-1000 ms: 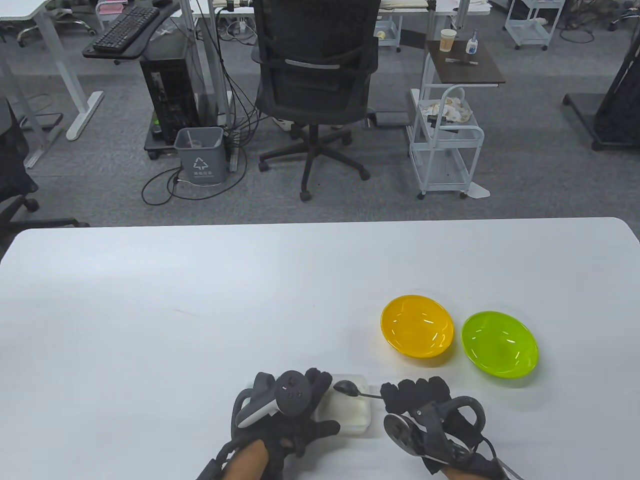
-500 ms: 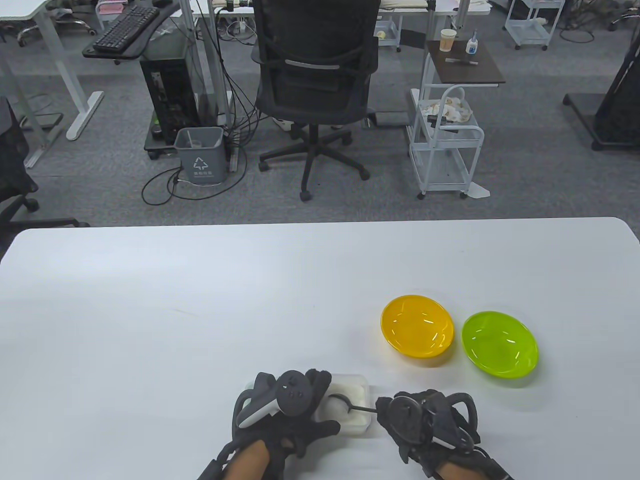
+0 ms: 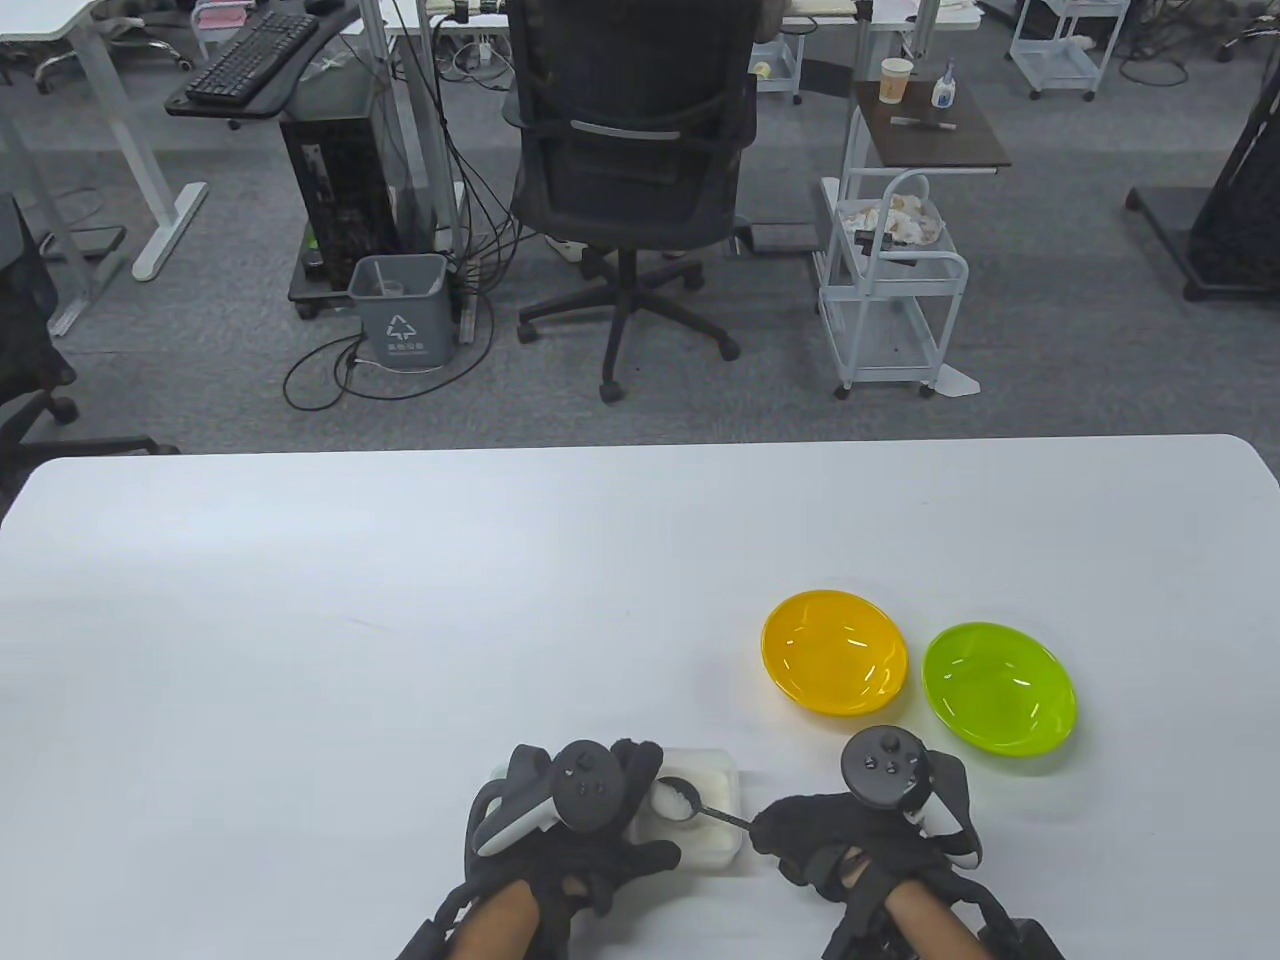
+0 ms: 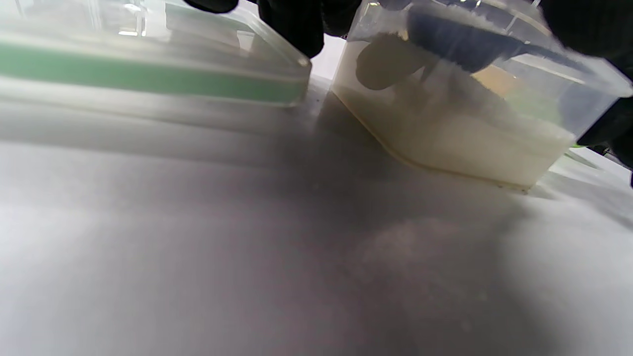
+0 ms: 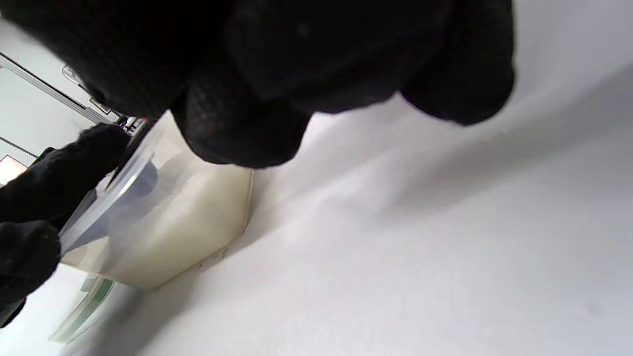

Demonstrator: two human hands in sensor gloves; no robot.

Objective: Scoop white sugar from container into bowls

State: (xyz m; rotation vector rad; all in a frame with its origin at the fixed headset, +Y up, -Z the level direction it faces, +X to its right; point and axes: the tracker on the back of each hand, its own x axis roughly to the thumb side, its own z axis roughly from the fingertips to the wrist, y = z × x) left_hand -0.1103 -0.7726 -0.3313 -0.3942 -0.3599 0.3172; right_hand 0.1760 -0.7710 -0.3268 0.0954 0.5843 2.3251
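A clear plastic container (image 3: 715,830) of white sugar stands near the table's front edge; it also shows in the left wrist view (image 4: 460,128) and the right wrist view (image 5: 173,217). My left hand (image 3: 575,830) holds the container's left side. My right hand (image 3: 850,835) grips the handle of a dark spoon (image 3: 680,800), whose bowl is heaped with sugar just above the container. An empty orange bowl (image 3: 835,665) and an empty green bowl (image 3: 998,687) sit to the back right of the container.
A clear lid with a green band (image 4: 148,74) lies left of the container, under my left hand. The white table (image 3: 400,620) stretches away behind and to the left. An office chair (image 3: 630,190) and a cart (image 3: 890,290) stand beyond the far edge.
The spoon dipped into the sugar and has come up loaded. My right hand rolled over, so its tracker now faces up. My left hand stayed on the container.
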